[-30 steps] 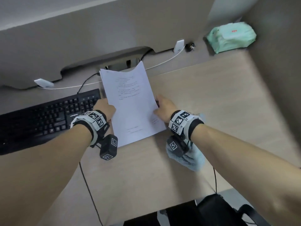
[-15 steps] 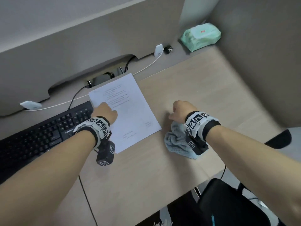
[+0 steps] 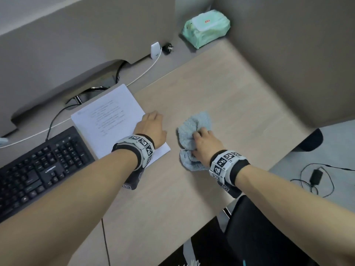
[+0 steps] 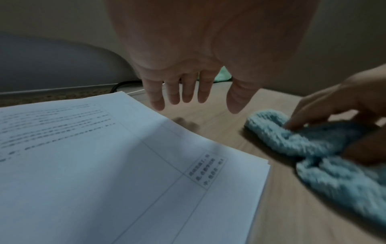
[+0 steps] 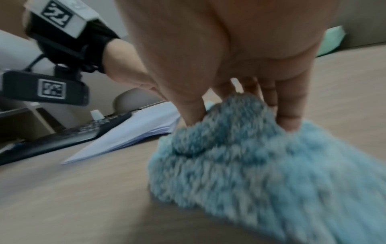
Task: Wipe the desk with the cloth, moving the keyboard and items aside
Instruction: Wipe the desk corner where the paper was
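Observation:
A light blue fluffy cloth [image 3: 194, 127] lies bunched on the wooden desk [image 3: 240, 96]. My right hand [image 3: 199, 136] grips it, and a fold of the cloth [image 5: 240, 148] is pinched between thumb and fingers [image 5: 289, 115]. My left hand [image 3: 154, 118] hovers open over the right edge of a white paper stack [image 3: 109, 120], fingers [image 4: 188, 95] straight and holding nothing above the desk. The paper stack [image 4: 104, 165] lies flat between the cloth [image 4: 303, 145] and the black keyboard [image 3: 38, 169] at the left.
A green pack of wet wipes [image 3: 206, 27] sits in the far right corner by the partition. White and black cables [image 3: 146, 70] run along the back edge, with a charger [image 3: 155, 49] there. A black chair [image 3: 259, 237] stands at the desk's near edge.
Both hands let go of the paper, which now lies flat. My right hand took hold of the cloth and pushed it forward on the desk. My left hand shifted to the paper's right edge.

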A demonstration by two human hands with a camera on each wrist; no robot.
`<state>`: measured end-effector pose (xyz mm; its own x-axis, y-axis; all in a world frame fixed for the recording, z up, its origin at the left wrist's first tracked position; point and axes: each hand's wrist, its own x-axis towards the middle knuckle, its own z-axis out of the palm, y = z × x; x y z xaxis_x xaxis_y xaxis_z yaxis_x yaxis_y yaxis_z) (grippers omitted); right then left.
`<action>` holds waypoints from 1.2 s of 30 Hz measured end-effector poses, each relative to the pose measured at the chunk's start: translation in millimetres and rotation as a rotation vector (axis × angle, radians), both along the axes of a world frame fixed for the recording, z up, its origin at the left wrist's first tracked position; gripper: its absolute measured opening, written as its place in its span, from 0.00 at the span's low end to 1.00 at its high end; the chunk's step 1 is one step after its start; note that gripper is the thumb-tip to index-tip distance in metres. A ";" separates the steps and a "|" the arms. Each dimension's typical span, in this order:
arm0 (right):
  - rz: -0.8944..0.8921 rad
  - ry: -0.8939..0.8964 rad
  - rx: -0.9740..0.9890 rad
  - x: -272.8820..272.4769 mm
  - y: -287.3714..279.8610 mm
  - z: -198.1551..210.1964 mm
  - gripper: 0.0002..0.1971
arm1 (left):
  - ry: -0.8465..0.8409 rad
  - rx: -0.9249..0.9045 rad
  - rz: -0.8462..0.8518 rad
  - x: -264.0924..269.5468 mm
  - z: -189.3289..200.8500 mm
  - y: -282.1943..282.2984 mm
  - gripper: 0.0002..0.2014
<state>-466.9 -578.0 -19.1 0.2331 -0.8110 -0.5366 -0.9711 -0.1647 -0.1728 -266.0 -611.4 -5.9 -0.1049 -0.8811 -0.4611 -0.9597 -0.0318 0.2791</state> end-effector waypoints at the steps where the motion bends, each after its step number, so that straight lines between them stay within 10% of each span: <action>1: -0.014 -0.019 -0.034 -10.6 -9.8 -0.9 0.28 | -0.010 0.004 -0.011 -1.4 -1.6 -2.8 0.29; 6: -0.159 -0.085 -0.170 -53.7 -66.6 -6.2 0.25 | -0.024 0.022 0.016 -6.8 -8.0 -15.2 0.28; 13: 0.394 -0.099 -0.132 -26.0 -71.4 -37.0 0.33 | -0.068 0.037 0.087 -13.3 -19.2 -43.0 0.30; 24: -0.083 0.070 -0.176 -76.3 -165.6 -37.7 0.34 | -0.120 0.110 0.119 -32.8 -20.8 -63.6 0.30; 30: 0.446 -0.161 -0.037 -13.5 -103.8 -28.5 0.38 | -0.153 0.150 0.114 -28.3 -11.2 -72.9 0.27; 36: 0.376 -0.026 -0.078 -107.4 -144.4 -34.1 0.38 | -0.145 0.161 0.127 -22.2 -10.3 -73.7 0.28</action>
<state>-574.3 -722.3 -53.2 0.5349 -0.7043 -0.4667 -0.8358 -0.5221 -0.1701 -288.3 -685.1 -16.2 0.0797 -0.7970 -0.5987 -0.9748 -0.1878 0.1203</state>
